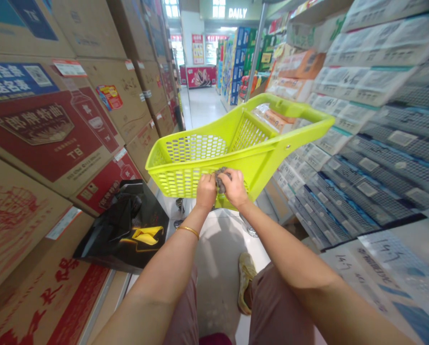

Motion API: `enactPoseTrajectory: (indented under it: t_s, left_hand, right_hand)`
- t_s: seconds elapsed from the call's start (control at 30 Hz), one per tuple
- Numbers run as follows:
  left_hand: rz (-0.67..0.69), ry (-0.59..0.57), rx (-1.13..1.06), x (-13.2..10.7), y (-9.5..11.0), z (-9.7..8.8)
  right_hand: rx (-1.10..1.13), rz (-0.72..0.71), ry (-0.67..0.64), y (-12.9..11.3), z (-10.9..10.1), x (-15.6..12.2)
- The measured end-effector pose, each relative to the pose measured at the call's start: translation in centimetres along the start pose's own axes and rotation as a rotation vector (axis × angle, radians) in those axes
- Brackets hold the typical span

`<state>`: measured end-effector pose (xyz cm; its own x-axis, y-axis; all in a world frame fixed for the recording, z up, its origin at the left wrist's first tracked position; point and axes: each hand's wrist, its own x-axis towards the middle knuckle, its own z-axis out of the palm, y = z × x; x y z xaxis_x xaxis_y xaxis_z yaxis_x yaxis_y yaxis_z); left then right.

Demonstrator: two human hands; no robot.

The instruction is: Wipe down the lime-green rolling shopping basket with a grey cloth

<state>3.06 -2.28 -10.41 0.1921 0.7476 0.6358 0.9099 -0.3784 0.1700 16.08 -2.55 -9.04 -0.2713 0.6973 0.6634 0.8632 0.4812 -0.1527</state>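
Right hand [236, 189] grasps bunched grey cloth [222, 181] against cart's [268, 167] near side, seemingly for firm contact; left hand [206, 190] curls alongside, perhaps bracing, hold unclear; bag [123, 239] left of cart, apart from both hands.

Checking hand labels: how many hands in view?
2. Left hand at the side of the yellow-green cart, beside the grey cloth; right hand immediately to its right, gripping the cloth. No other hands visible.
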Motion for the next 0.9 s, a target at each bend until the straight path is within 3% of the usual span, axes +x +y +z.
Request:
enactPoseTrajectory:
  t_s: [0.2, 0.33, 0.73, 0.9]
  left_hand:
    - [0.010, 0.026, -0.002, 0.2, 0.0, -0.3]
    - [0.032, 0.030, 0.022, 0.2, 0.2, -0.4]
    - [-0.010, 0.054, -0.021, 0.0, 0.2, 0.4]
    - [0.039, 0.091, -0.022, -0.1, 0.1, 0.6]
  right_hand:
    - [-0.079, -0.104, -0.135, 0.6, 1.9, -3.4]
    - [-0.105, -0.150, -0.197, 0.6, 2.0, -4.0]
    - [0.076, 0.030, 0.179, 0.1, -1.3, 1.1]
    - [0.082, 0.020, 0.146, 0.6, -0.6, 0.3]
